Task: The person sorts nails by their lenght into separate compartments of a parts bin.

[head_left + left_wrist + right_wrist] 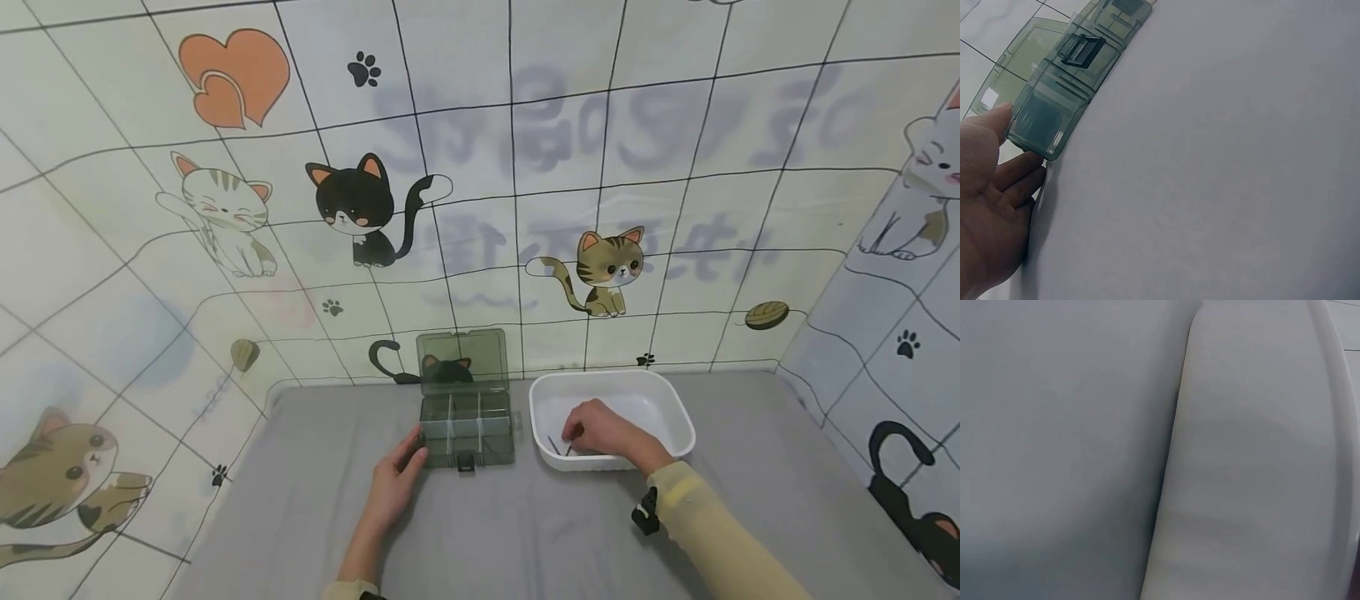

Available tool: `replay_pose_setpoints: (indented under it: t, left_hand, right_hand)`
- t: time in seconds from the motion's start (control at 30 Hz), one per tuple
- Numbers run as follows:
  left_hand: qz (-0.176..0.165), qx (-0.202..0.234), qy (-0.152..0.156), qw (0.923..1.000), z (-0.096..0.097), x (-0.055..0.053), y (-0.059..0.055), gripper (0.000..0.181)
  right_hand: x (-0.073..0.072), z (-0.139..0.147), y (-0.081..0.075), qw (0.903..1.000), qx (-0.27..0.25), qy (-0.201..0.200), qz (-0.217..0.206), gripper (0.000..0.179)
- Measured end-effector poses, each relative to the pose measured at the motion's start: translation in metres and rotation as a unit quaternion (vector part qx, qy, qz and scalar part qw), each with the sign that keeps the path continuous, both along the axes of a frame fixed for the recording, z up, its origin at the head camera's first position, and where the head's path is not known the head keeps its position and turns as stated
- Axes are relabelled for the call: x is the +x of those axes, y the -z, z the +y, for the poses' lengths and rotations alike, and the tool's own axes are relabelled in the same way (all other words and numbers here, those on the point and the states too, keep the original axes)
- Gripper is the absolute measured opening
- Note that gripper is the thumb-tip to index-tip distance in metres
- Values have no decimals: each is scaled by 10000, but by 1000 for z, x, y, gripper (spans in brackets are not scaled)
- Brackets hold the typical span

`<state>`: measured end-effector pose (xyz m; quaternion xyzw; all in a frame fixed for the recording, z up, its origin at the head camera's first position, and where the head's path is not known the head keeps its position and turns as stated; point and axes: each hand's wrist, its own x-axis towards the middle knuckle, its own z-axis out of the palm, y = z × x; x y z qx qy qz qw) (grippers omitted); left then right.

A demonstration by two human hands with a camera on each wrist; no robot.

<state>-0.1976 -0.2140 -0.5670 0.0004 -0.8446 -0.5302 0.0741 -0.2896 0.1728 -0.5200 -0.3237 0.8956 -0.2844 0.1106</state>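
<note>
A green see-through compartment box (467, 429) stands on the grey cloth with its lid (461, 362) raised at the back. My left hand (395, 477) holds the box at its left end; in the left wrist view the thumb lies at the upper edge and bent fingers sit by the lower corner. Inside a white tray (660, 417) to the right, my right hand (603, 429) reaches down with bent fingers. Thin dark pieces (553, 445) lie by its fingertips, too small to identify. Whether the fingers pinch one is hidden. The right wrist view shows only the tray's outer wall (1254, 456) and cloth.
Grey cloth (322, 467) covers the tabletop. Behind it and at both sides hang white gridded sheets (480, 167) printed with cats. A dark latch (466, 461) is on the box's front. The tray stands just right of the box, across a narrow gap.
</note>
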Motion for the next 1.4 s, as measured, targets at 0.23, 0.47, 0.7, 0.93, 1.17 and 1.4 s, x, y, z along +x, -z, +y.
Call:
replay_pose_setpoints:
  t: [0.23, 0.47, 0.7, 0.93, 1.17, 1.4]
  left_hand:
    - [4, -24, -40, 10000, 0, 1, 0, 48]
    - [-6, 12, -9, 10000, 0, 1, 0, 48]
    - [23, -25, 29, 10000, -1, 2, 0, 50]
    - [6, 5, 24, 10000, -1, 1, 0, 52]
    - [-30, -13, -17, 10000, 0, 1, -1, 50]
    - [-31, 31, -87, 10000, 4, 1, -1, 49]
  right_hand:
    - [1, 4, -2, 9996, -2, -104, 261, 15]
    - [-4, 10, 7, 9992, -62, 130, 371, 12]
    - [-6, 11, 7, 9982, 87, 542, 242, 10]
    - [-8, 9, 8, 9979, 272, 549, 194, 10]
    - [-9, 6, 6, 9979, 410, 476, 184, 18]
    - [-9, 5, 6, 9973, 472, 527, 197, 18]
